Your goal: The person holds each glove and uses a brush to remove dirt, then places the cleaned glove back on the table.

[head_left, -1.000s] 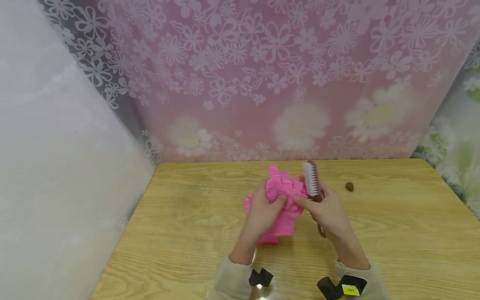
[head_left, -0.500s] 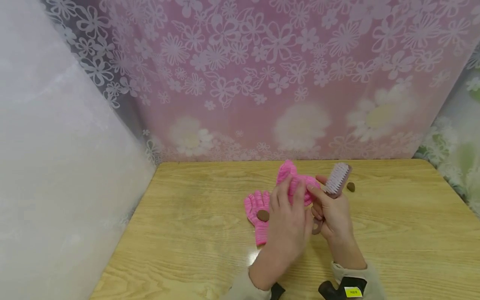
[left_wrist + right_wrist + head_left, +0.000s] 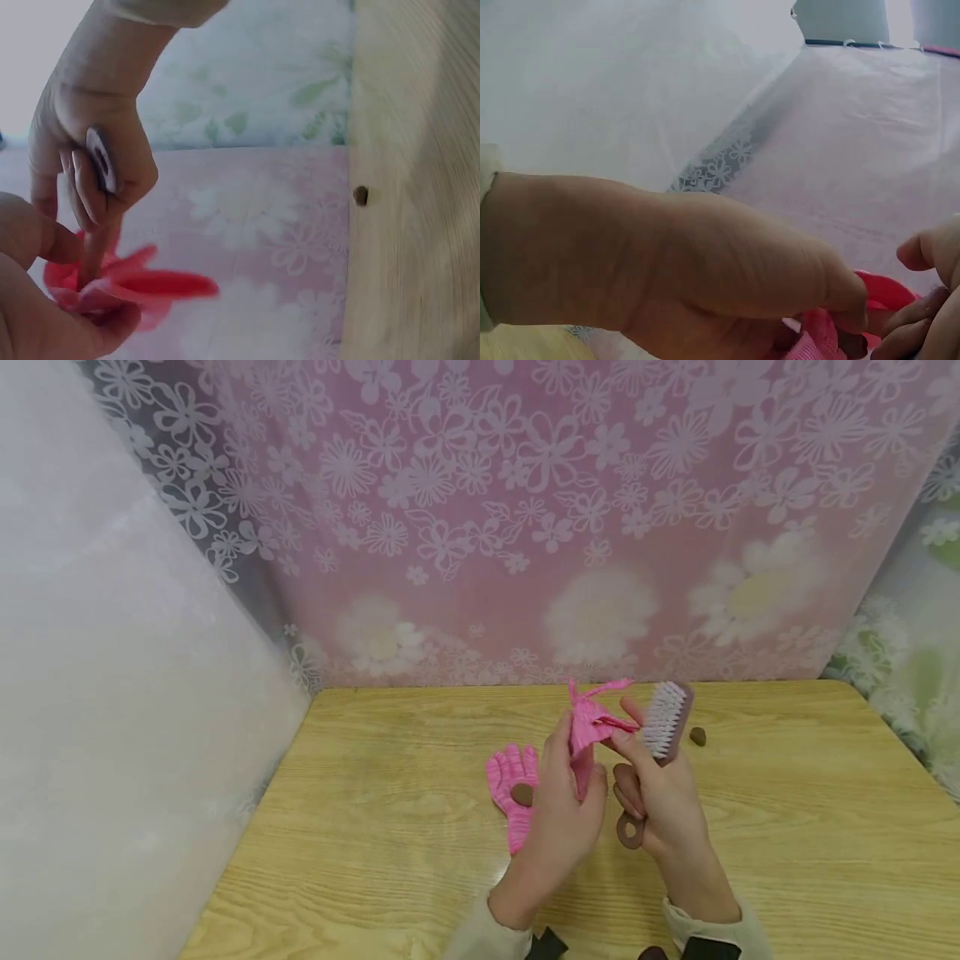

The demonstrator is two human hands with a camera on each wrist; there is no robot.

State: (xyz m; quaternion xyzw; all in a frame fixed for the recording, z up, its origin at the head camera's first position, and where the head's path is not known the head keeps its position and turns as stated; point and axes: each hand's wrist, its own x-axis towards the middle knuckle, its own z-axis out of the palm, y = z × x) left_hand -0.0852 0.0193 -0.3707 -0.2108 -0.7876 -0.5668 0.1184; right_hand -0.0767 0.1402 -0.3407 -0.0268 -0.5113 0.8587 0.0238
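A pink knitted glove (image 3: 587, 727) is held up between both hands over the table. My left hand (image 3: 555, 827) grips it from the left, with the glove running down between thumb and fingers. From the other side, my right hand (image 3: 675, 806) pinches the glove's edge. That same hand holds a brush (image 3: 666, 720) with white bristles, a mauve back and a looped handle end. Left-wrist footage has the right hand's finger reaching into the folds of the glove (image 3: 157, 285). A second pink glove (image 3: 513, 767), bearing a brown oval (image 3: 522, 794), lies flat on the table, partly behind my left hand.
A small brown lump (image 3: 698, 737) sits on the wooden table (image 3: 390, 827), right of the brush. A pink flowered curtain (image 3: 465, 610) hangs along the back edge, and a pale sheet (image 3: 150, 735) borders the left side.
The upper glove has been lifted off the other and turned on edge, exposing the flat glove with the brown oval. My left hand has shifted its grip; the brush has swung bristles outward.
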